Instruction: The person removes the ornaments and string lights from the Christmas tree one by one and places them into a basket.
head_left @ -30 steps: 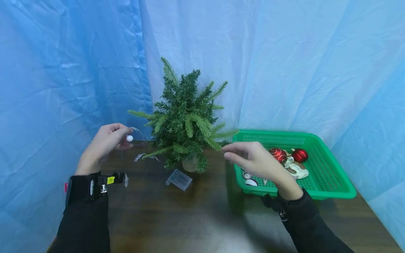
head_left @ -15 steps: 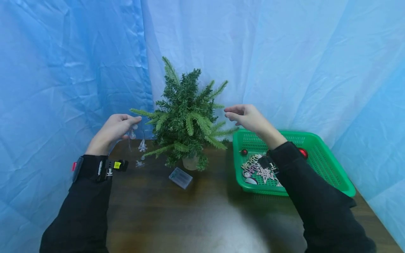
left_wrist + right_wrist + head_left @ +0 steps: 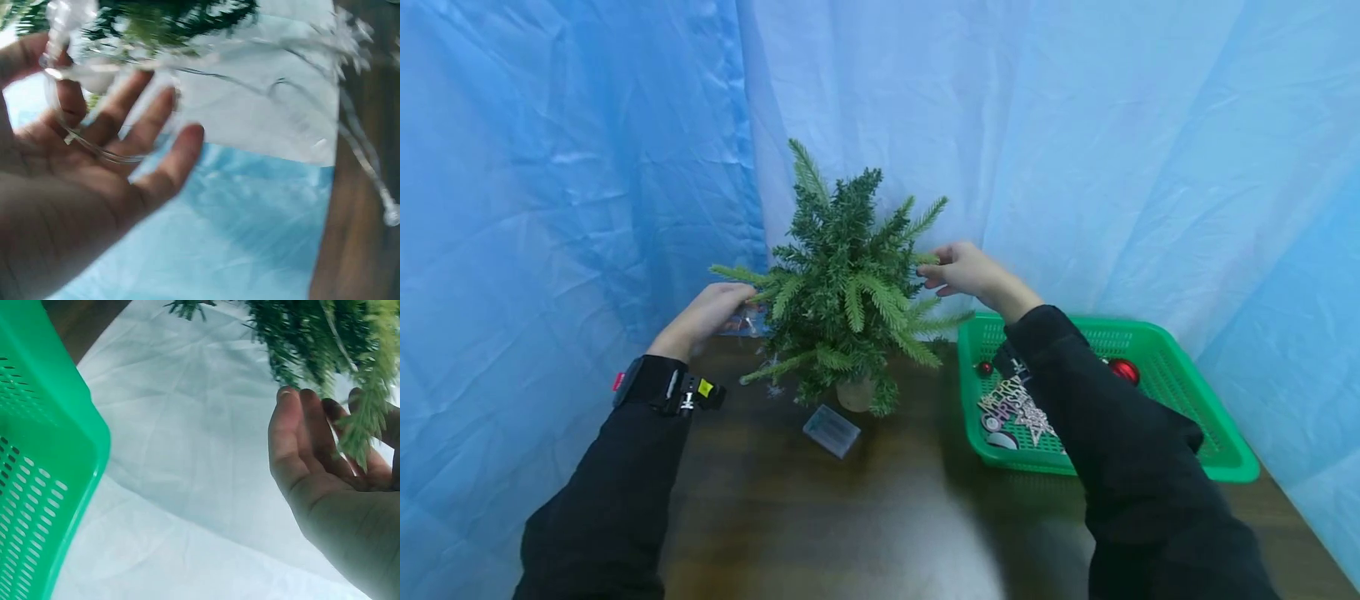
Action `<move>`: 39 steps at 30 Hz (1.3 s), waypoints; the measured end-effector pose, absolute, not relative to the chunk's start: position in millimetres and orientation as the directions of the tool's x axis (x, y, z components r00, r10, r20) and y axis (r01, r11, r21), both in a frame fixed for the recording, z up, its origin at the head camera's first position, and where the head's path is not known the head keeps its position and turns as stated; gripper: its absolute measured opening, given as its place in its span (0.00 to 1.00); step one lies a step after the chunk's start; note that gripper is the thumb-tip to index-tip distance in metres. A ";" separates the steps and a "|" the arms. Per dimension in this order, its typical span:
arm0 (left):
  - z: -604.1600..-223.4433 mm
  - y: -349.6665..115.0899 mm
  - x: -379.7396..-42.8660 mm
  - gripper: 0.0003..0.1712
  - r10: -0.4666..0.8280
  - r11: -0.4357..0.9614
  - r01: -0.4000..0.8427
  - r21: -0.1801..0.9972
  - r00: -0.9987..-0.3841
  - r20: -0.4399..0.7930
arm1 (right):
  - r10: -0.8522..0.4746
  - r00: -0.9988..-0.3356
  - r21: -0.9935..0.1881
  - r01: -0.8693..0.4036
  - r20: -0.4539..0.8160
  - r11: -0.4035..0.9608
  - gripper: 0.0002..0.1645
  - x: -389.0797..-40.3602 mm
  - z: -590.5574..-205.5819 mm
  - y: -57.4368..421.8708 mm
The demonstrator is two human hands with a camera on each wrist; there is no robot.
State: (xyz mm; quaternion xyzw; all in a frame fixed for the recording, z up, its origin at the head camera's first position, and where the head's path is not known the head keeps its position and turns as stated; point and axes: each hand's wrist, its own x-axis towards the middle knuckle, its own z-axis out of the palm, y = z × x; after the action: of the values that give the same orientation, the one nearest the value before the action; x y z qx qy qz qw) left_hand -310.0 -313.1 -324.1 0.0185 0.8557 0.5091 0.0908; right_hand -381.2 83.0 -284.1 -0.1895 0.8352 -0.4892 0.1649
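Observation:
A small artificial Christmas tree (image 3: 850,292) stands upright on the dark wooden table. At its left side my left hand (image 3: 709,317) pinches thin clear string lights (image 3: 392,214) between thumb and forefinger. The other fingers are spread, and a loop of wire crosses the palm in the left wrist view. A snowflake-shaped light (image 3: 351,47) hangs farther along the wire. My right hand (image 3: 972,271) is at the tree's right side, fingers gently bent around a light green branch (image 3: 369,409). Whether they touch the branch I cannot tell.
A clear battery box (image 3: 832,431) lies before the tree's pot (image 3: 855,395). On the right stands a green basket (image 3: 1030,462) with a glittery star (image 3: 1034,422), a red ball (image 3: 1123,371) and other ornaments, partly hidden by my right sleeve. Blue cloth hangs behind.
My left hand has moved right and up to the tree with the string lights. The right hand has risen from beside the basket to the tree's right branches.

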 end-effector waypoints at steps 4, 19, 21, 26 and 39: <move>-339.5 -314.7 -317.9 0.34 0.174 0.410 -0.048 0.911 -0.976 -0.130 | -0.477 -0.873 -0.900 -0.118 -0.107 0.419 0.29 -385.6 -287.9 79.3; -364.9 -314.9 -323.2 0.13 0.191 0.286 -0.072 0.955 -0.973 -0.131 | -0.546 -0.826 -0.926 -0.084 -0.143 0.369 0.33 -388.5 -293.4 66.2; -364.1 -314.4 -323.4 0.14 0.182 0.279 -0.072 0.958 -0.975 -0.127 | -0.538 -0.830 -0.926 -0.077 -0.145 0.369 0.35 -387.7 -293.6 65.9; -357.1 -315.1 -320.8 0.12 0.143 0.246 -0.097 0.964 -0.980 -0.135 | -0.566 -0.817 -0.921 -0.128 -0.112 0.368 0.36 -388.2 -295.0 62.8; -320.0 -320.9 -305.4 0.25 0.044 0.261 -0.054 0.964 -0.997 -0.068 | -0.489 -0.865 -0.936 -0.075 -0.110 0.343 0.35 -387.5 -293.0 64.1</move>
State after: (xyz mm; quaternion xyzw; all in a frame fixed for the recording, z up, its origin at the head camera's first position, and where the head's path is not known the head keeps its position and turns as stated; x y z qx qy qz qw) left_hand -305.4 -320.9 -320.0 -0.0032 0.7931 0.6078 0.0404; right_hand -387.5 64.1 -293.0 -0.1770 0.7970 -0.5453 0.1900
